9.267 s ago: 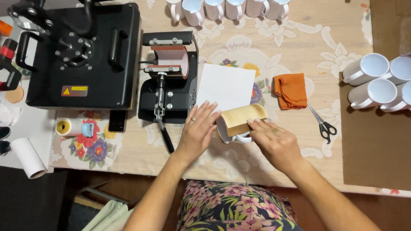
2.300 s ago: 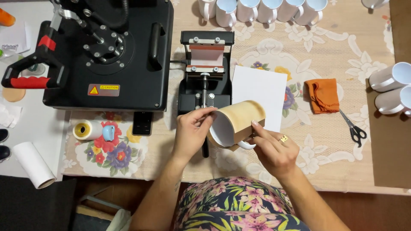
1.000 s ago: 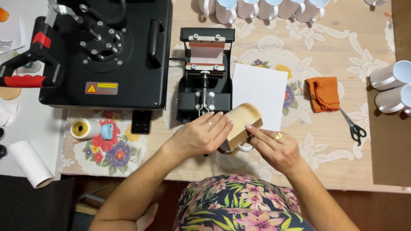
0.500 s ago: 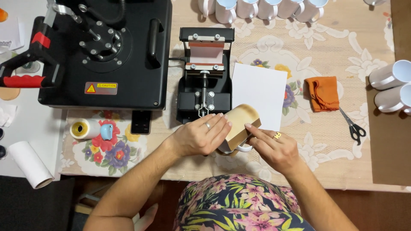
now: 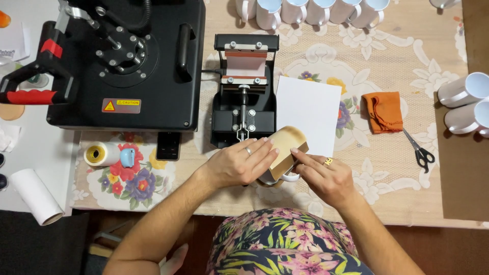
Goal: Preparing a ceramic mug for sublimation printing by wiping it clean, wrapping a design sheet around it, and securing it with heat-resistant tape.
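Mug (image 5: pixel 285 175) wrapped in tan paper (image 5: pixel 286 147) lies on its side at the near edge of the surface (image 5: pixel 407 203), just in front of the small black mug press (image 5: pixel 244 97) and touching the lower left corner of the white sheet (image 5: pixel 308 114). Left hand (image 5: pixel 239 163) lies flat over the wrap's left side, fingers together and pressing down, ring on one finger. Right hand (image 5: pixel 326 175) touches the wrap's right edge with its forefinger tip, other fingers curled loosely, not clamped on anything; gold ring on it. White mug handle shows between the two hands.

Big black flat heat press (image 5: pixel 122 66) with red-gripped handle sits at far left. Tape roll (image 5: pixel 99 154) with blue dispenser lies below it on the floral cloth, dark phone (image 5: pixel 167 146) just beside. White paper roll (image 5: pixel 35 196) near the left edge. Orange cloth (image 5: pixel 383 111) right of the sheet, scissors (image 5: pixel 417 150) just beside it. Row of white mugs (image 5: pixel 310 11) along the far edge, more white mugs on their sides (image 5: pixel 466 102) at far right.
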